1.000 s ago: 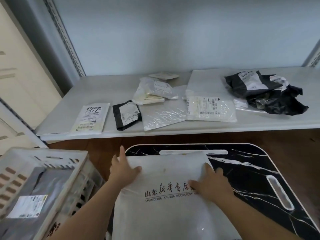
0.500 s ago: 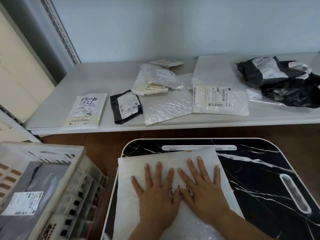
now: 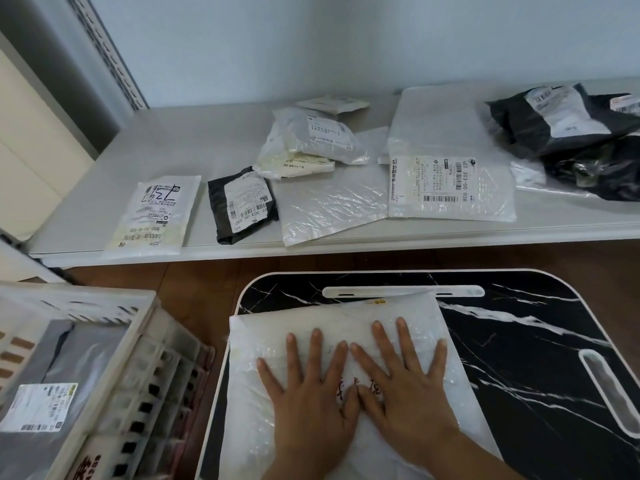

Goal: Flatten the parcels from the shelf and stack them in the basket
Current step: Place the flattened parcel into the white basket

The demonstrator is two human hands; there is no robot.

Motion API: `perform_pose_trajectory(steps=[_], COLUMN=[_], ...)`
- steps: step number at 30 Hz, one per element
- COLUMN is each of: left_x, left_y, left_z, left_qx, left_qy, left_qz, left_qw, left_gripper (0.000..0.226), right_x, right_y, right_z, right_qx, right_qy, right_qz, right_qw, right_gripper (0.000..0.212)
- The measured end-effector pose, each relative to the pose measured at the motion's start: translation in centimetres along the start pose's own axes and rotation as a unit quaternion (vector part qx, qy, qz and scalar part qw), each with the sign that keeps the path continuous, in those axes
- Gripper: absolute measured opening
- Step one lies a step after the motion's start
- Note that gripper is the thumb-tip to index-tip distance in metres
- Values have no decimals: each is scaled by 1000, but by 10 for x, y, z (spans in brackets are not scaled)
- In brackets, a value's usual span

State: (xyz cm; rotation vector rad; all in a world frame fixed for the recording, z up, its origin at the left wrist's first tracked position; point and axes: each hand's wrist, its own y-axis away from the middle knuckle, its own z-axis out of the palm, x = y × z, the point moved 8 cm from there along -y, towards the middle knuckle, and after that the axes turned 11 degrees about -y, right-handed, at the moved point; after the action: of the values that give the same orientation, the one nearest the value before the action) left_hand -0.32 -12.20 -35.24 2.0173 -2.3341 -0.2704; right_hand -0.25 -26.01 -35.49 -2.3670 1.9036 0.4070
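1. Two hands are pressing down on one white parcel lying on the black marbled tabletop, just in front of the shelf.
2. The left hand and the right hand are lying side by side on the parcel's middle, fingers straight and spread, grasping nothing, only pushing flat.
3. Judging by this, the flattening of this parcel is under way and its move to the basket is not yet done.
4. The basket is standing just left of the tabletop and is already holding at least one flat grey parcel with a white label; whether more are lying beneath it cannot be told.
5. Still waiting on the shelf, beyond the tabletop, are roughly nine parcels: one small white labelled bag at the left, one small black bag beside it, one clear flat bag, about three pale bags piled together, one large white mailer, and seemingly two black bags at the right, partly cut by the frame edge.
6. By that count, most of the task seems to be remaining, with only a small share finished.
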Motion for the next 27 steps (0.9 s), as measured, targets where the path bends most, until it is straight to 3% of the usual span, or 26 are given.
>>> perform_pose_trajectory(steps=[6, 15, 19, 21, 27], left_x=[1, -6, -17, -21, -20], left_y=[-2, -8, -12, -14, -17], left_z=[3, 3, -2, -1, 10], left_qx=[16, -34, -4, 18, -18], left_qy=[0, 6, 39, 18, -41], left_qz=[7, 40, 75, 72, 76], left_qw=[1000, 999, 996, 997, 996], left_gripper=[61, 55, 63, 61, 56], right_x=[2, 9, 8, 6, 10], right_y=[-1, -14, -17, -18, -23], right_z=[2, -5, 3, 8, 12], right_qx=[0, -37, -23, -17, -57], right_qy=[-6, -21, 9, 24, 29], right_qz=[-1, 27, 19, 9, 35], right_qw=[1000, 999, 1000, 1000, 997], right_gripper=[57, 56, 60, 62, 62])
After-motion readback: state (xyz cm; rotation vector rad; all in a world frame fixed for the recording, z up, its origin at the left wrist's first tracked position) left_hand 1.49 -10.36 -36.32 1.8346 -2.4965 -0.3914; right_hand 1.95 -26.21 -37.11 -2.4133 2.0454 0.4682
